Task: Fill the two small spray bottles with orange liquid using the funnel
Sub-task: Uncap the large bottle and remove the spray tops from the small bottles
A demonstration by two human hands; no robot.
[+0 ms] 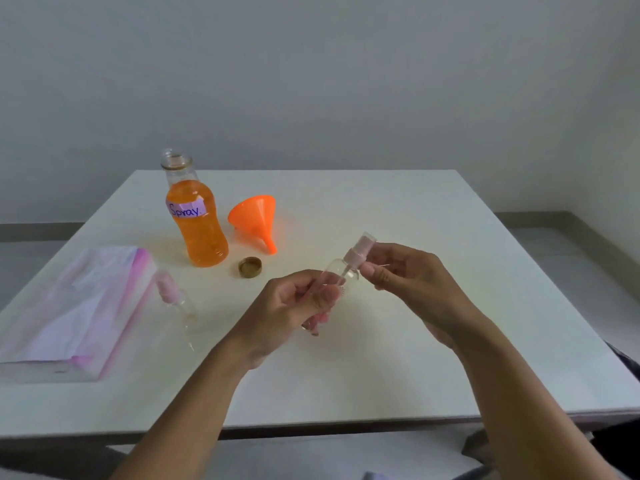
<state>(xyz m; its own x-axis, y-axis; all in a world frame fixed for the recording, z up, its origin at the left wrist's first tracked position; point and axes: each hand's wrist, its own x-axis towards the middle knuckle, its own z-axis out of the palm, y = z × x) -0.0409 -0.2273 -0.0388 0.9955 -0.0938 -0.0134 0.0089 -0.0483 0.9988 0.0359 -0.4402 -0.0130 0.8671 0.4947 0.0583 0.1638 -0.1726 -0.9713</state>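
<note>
A: What are the hands doing?

B: The left hand point(294, 303) is wrapped around the body of a small clear spray bottle point(332, 282), holding it tilted above the tabletop point(381, 358). The right hand point(405, 271) pinches the pink spray cap point(358, 251) at the bottle's top between thumb and fingertips. The cap looks partly lifted, with its thin tube showing inside the neck

A: Is there liquid in that bottle?

B: It looks clear and empty

A: And the other one?

B: The second spray bottle point(176, 306) lies on its side to the left of the hands, pink cap on, also clear, just beside a pink-edged plastic bag point(69, 313) lying flat near the left edge

A: Where's the orange liquid?

B: In a larger bottle point(197, 220) standing upright farther back, open at the neck, with a label reading "Spray". Its gold lid point(250, 267) rests on the tabletop just in front, to the right

A: The funnel?

B: The orange funnel point(256, 220) lies on its side right of the big bottle, spout pointing toward the hands, apart from them
</note>
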